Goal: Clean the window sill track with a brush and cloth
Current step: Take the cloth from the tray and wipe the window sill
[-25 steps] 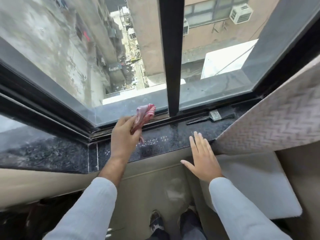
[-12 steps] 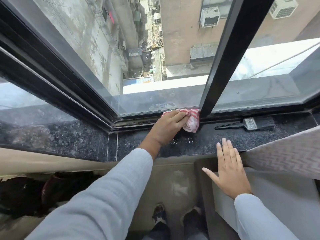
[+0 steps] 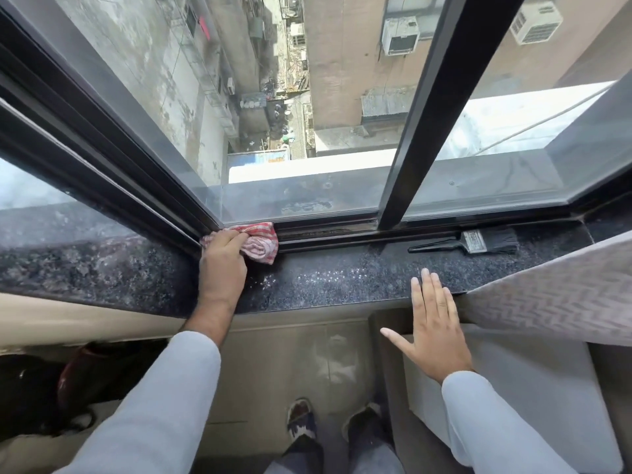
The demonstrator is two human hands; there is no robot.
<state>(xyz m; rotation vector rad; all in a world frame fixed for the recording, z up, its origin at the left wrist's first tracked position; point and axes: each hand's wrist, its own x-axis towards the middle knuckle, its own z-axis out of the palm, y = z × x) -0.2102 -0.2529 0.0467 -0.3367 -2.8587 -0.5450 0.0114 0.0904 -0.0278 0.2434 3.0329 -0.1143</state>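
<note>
My left hand [image 3: 224, 265] grips a bunched red-and-white checked cloth [image 3: 261, 242] and presses it into the left end of the dark window sill track [image 3: 328, 232], by the frame corner. A black flat brush [image 3: 478, 241] lies on the dark speckled stone sill [image 3: 342, 282], to the right, with its bristles pointing right. My right hand [image 3: 432, 323] rests flat with fingers spread on the sill's front edge, below the brush and apart from it.
A black vertical window bar [image 3: 420, 131] meets the track right of the cloth. A patterned curtain [image 3: 554, 302] hangs over the sill's right end. My shoes [image 3: 301, 422] stand on the floor below. A dark bag [image 3: 51, 381] sits at lower left.
My left hand has slid the cloth leftwards along the track, from beside the vertical bar to the frame corner. The right hand and the brush have stayed in place.
</note>
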